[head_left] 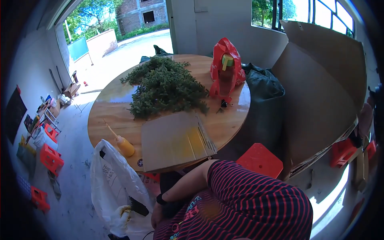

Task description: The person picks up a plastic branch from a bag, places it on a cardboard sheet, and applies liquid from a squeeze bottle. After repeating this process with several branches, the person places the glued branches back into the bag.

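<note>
right hand: lower centre of frame, beside white bag, lower left | grip: can't tell from here, fingers hidden | left hand: out of frame | care: don't nudge cardboard overhead on desk

Red plastic stools are standing along the left wall. Large sheets of brown cardboard are standing at the right, partly covering a barred window, and a dark green sack is slumping beside them. Outdoors, a green board is standing in bright sunlight, while leafy trees are growing near a brick building.
</note>
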A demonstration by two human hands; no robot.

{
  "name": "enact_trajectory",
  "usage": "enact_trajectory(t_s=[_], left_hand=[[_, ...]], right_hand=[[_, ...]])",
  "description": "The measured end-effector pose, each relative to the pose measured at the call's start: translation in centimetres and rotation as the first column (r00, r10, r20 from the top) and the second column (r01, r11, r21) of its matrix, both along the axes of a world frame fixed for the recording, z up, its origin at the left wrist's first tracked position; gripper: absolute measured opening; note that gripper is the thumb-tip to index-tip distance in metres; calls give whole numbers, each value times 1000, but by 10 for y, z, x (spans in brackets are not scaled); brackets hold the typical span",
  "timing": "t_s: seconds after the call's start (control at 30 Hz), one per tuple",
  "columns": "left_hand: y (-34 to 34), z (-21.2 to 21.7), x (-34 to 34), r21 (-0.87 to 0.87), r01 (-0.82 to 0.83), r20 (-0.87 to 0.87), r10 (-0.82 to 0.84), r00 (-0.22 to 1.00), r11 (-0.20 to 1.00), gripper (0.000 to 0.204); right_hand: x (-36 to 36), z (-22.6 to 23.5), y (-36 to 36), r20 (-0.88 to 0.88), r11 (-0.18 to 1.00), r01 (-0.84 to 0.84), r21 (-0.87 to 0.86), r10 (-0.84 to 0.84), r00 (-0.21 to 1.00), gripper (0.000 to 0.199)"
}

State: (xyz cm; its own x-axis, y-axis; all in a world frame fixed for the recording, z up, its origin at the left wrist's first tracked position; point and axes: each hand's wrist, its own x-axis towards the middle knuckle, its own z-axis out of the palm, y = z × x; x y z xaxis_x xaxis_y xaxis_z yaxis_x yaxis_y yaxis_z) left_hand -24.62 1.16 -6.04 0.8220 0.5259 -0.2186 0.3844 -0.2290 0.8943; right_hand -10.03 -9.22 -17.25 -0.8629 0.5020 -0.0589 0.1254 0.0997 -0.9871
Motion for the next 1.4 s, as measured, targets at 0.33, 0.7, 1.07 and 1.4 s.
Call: enact_trajectory(t_s=[0.33, 0.7, 1.07, 1.4], left_hand=[[0, -8, 11, -113, 23, -33, -27, 999, 993, 24], [13, -27, 12, -149, 60, -59, -69, 996, 987, 24], [1, -19, 24, -109, 87, -43, -93, 995, 990, 24], [4, -8, 17, -98, 38, -87, -47, 995, 994, 23]], right_hand=[[-7, 7, 0, -67, 987, -126, -102, 119, 991, 27], [-3, -33, 11, -214, 807, -253, -534, 160, 964, 31], [13, -19, 7, -61, 875, -84, -476, 62, 996, 40], [40, -5, 7, -18, 924, -11, -383, 5, 1000, 41]])
